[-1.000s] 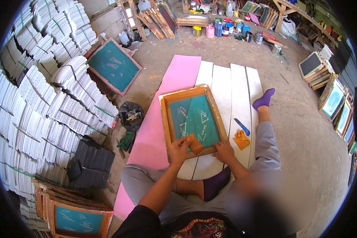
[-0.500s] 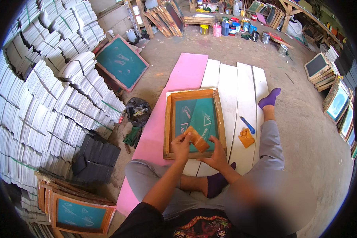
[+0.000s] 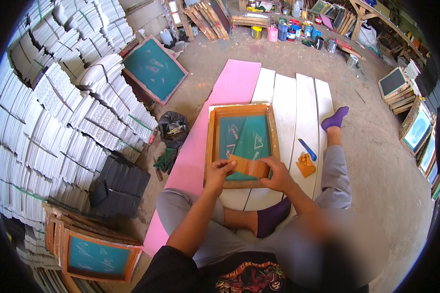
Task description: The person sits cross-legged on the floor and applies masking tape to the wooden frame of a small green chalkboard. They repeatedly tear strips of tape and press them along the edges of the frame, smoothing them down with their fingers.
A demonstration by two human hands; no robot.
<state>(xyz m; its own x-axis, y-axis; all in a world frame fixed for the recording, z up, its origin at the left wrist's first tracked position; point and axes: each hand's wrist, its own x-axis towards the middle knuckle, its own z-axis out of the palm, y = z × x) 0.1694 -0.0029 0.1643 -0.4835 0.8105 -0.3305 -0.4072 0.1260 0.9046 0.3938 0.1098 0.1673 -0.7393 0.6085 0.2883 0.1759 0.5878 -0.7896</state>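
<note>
A short, wide strip of glossy brown tape stretches level between my hands. The fingers of my left hand pinch its left end, and those of my right hand pinch its right end. It hangs over the near part of a wooden screen-printing frame, hiding some of the green mesh with its pale triangle and lettering marks. Right of the frame, a blue utility knife and a crumpled piece of brown tape lie on the white boards.
White boards and a pink sheet lie beneath the frame. Bundled white stacks rise at left, beside a black bag. Paint cans stand at the back. My socked foot rests at right.
My right hand has closed on the strip's free end. The strip has turned from slanted to level, and the view has shifted slightly.
</note>
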